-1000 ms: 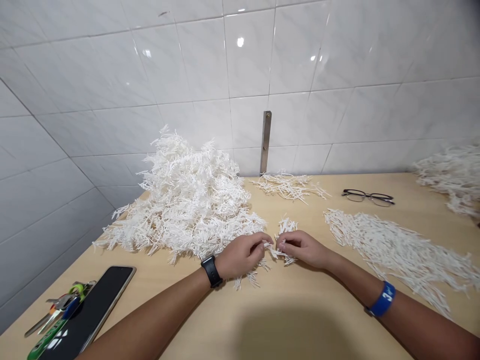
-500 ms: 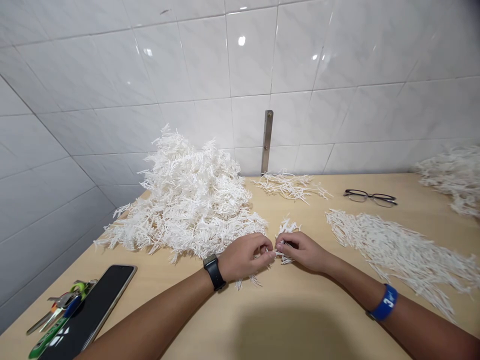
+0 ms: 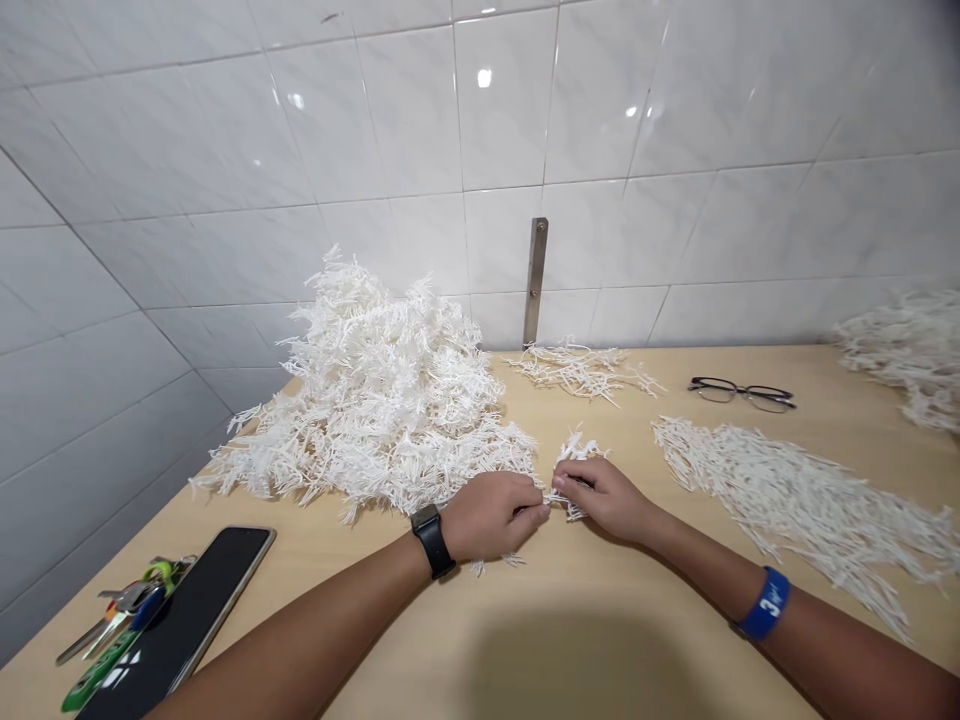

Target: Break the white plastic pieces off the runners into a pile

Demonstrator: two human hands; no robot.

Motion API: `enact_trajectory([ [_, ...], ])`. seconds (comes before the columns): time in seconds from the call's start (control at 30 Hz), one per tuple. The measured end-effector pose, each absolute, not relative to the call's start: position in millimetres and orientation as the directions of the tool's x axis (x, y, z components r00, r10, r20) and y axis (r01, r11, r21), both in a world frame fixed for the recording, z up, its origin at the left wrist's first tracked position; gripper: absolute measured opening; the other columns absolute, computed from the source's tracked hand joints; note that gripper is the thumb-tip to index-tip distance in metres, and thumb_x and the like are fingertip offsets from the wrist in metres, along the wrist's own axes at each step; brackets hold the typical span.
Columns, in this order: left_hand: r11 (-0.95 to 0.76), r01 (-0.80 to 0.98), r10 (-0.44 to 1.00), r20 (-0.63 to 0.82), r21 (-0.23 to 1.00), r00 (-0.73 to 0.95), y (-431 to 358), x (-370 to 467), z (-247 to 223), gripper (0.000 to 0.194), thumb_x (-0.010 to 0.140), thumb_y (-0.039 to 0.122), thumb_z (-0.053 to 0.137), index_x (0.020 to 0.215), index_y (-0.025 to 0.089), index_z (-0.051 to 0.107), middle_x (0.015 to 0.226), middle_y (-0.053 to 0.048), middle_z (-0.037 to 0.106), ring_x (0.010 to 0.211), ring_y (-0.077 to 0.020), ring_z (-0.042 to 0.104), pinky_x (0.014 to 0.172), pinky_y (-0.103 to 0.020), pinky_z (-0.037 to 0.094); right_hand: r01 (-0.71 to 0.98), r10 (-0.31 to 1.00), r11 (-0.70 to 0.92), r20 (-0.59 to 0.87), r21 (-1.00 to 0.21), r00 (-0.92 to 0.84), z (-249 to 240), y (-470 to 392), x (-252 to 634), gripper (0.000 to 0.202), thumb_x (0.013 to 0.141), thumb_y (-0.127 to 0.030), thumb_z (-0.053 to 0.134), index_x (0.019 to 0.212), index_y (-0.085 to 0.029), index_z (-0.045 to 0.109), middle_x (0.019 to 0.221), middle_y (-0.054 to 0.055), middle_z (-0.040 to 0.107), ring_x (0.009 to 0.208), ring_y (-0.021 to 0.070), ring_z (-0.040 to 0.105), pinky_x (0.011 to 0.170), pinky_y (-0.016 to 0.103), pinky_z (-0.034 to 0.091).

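My left hand [image 3: 493, 515], with a black watch on its wrist, is closed in a pinch at the right foot of a tall heap of white branching strands [image 3: 382, 390]. My right hand [image 3: 609, 500] sits just to its right, thumb and forefinger pressed together. Between the fingertips of both hands a thin white strand [image 3: 551, 497] shows, its ends covered by the fingers. A small bunch of white strands [image 3: 579, 445] lies behind and under my right fingers. A few strand tips [image 3: 513, 560] stick out below my left hand.
A loose row of straighter white strands [image 3: 795, 495] spreads at the right, with another pile [image 3: 907, 350] behind. Eyeglasses [image 3: 741, 393] and scattered strands [image 3: 581, 370] lie toward the tiled wall. A phone [image 3: 202, 600] and keys [image 3: 135, 605] are at the left, a metal bracket [image 3: 535, 285] on the wall.
My left fingers have curled in closer, and my right thumb and forefinger have pressed together. Both hands stay in nearly the same place; the piles look unchanged.
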State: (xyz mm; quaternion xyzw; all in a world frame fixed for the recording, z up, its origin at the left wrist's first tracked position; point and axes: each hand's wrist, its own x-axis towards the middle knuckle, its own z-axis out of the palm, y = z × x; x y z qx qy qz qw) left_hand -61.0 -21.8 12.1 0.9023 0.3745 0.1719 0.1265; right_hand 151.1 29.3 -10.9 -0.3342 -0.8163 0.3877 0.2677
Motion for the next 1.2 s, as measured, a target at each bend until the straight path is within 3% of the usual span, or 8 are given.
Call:
enact_trajectory([
  [0.2, -0.745, 0.592, 0.654, 0.159, 0.308, 0.740, -24.3, -61.1, 13.7, 0.033, 0.095, 0.027, 0.044, 0.063, 0.018, 0.048, 0.067, -0.002, 0.058, 0.066, -0.0150, 0.051, 0.066, -0.028, 0.036, 0.239, 0.872, 0.165, 0.028, -0.957, -0.489, -8.8, 42.4, 160.6, 0.042, 0.086, -0.057, 0.050, 0.066, -0.021, 0.044, 0.061, -0.001, 0.048, 0.061, 0.0160, 0.049, 0.057, 0.028, 0.039],
  [0.43, -0.614, 0.685, 0.774, 0.131, 0.392, 0.619, -21.9, -59.3, 11.2, 0.033, 0.100, 0.032, 0.038, 0.076, 0.019, 0.056, 0.077, -0.003, 0.065, 0.074, -0.0161, 0.056, 0.066, -0.026, 0.035, 0.387, 0.770, 0.460, 0.141, -0.799, -0.623, -6.5, 34.6, 158.5, 0.037, 0.094, -0.045, 0.043, 0.068, -0.019, 0.049, 0.064, -0.001, 0.047, 0.064, 0.0143, 0.043, 0.062, 0.027, 0.035],
  [0.67, -0.543, 0.706, 0.825, 0.129, 0.456, 0.551, -22.8, -58.1, 11.2, 0.035, 0.100, 0.034, 0.036, 0.077, 0.019, 0.056, 0.077, -0.002, 0.065, 0.072, -0.0151, 0.055, 0.064, -0.026, 0.034, 0.371, 0.723, 0.498, 0.140, -0.784, -0.676, -7.2, 28.9, 155.8, 0.033, 0.095, -0.038, 0.043, 0.071, -0.018, 0.055, 0.066, -0.001, 0.053, 0.065, 0.0145, 0.048, 0.063, 0.027, 0.036],
  [0.87, -0.566, 0.684, 0.808, 0.143, 0.460, 0.572, -22.6, -57.9, 13.5, 0.033, 0.100, 0.033, 0.039, 0.073, 0.018, 0.053, 0.072, -0.001, 0.061, 0.069, -0.0135, 0.052, 0.063, -0.025, 0.033, 0.447, 0.775, 0.505, 0.159, -0.738, -0.612, -6.3, 18.5, 147.0, 0.032, 0.094, -0.035, 0.042, 0.067, -0.019, 0.051, 0.063, -0.001, 0.050, 0.063, 0.0141, 0.047, 0.061, 0.026, 0.034],
  [1.2, -0.619, 0.711, 0.778, 0.135, 0.332, 0.614, -21.3, -56.9, 8.7, 0.031, 0.099, 0.037, 0.043, 0.079, 0.019, 0.058, 0.078, -0.002, 0.065, 0.077, -0.0168, 0.059, 0.066, -0.027, 0.035, 0.498, 0.761, 0.563, 0.179, -0.659, -0.623, -9.4, 15.3, 144.0, 0.031, 0.095, -0.033, 0.041, 0.069, -0.020, 0.053, 0.065, 0.000, 0.056, 0.064, 0.0155, 0.050, 0.062, 0.028, 0.033],
])
